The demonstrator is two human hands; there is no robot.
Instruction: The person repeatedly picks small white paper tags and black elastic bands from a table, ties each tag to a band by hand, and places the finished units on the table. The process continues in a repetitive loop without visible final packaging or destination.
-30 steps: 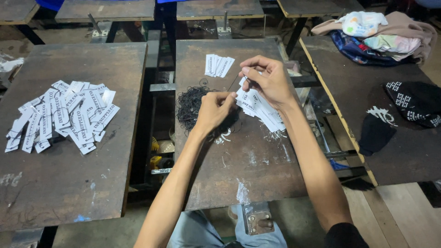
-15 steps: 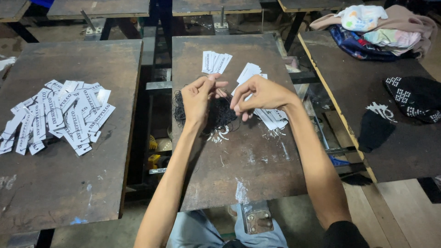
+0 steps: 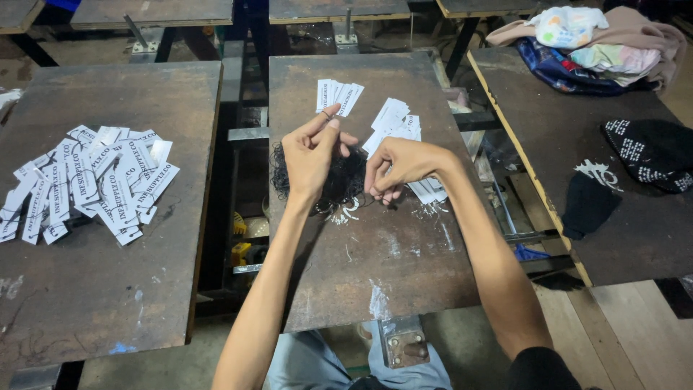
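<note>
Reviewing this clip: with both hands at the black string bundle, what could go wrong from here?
1. The left hand pinches a loop above the tangled string bundle; a pull might drag extra strings or knot them.
2. The right hand rests over the tag stack, so a sweep could scatter tags toward the table edge.
3. The loose tag pile on the left table may get mixed.

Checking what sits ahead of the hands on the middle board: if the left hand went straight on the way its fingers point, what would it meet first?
Most likely the small fan of white paper tags at the far end of the middle board. The left hand points up and away over the black tangle of strings; its height above the board is unclear.
</note>
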